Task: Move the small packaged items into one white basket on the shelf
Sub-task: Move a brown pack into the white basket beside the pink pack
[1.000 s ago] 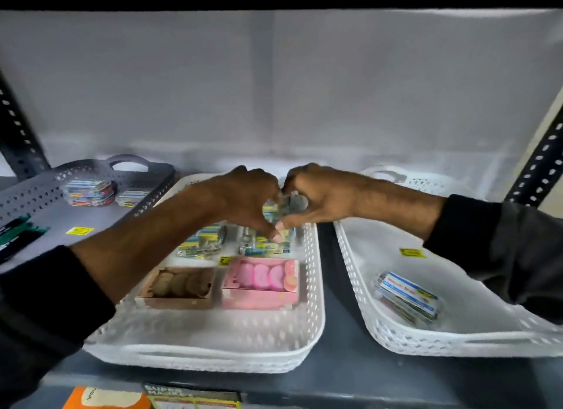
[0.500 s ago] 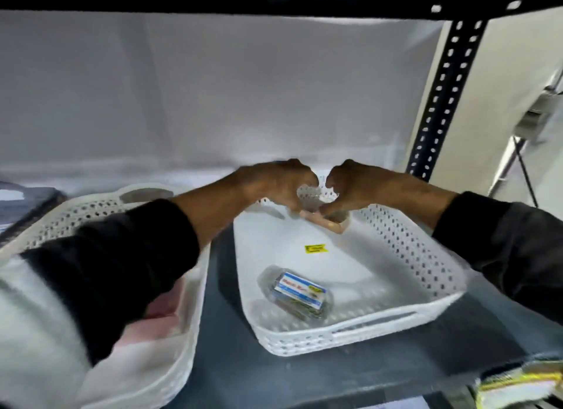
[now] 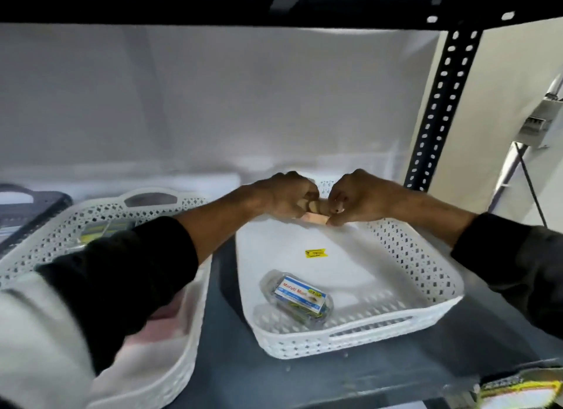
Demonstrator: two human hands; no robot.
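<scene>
Both hands, left hand (image 3: pixel 288 196) and right hand (image 3: pixel 355 199), curled shut, meeting over far end of right white basket (image 3: pixel 426 311); contents hidden, possibly small packaged items; clear packet (image 3: pixel 297 296) already inside; risk: release from height bounces items over the low perforated wall.

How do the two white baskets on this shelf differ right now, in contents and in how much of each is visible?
The right white basket is in full view, while the left white basket is largely hidden behind the left sleeve.

The right basket holds one clear packet with a blue label and a yellow sticker on an otherwise bare floor; the left basket's contents are mostly covered and blurred.

Both hands meet above the right basket, not the left.

Both are white, perforated, with cut-out handles.
</scene>
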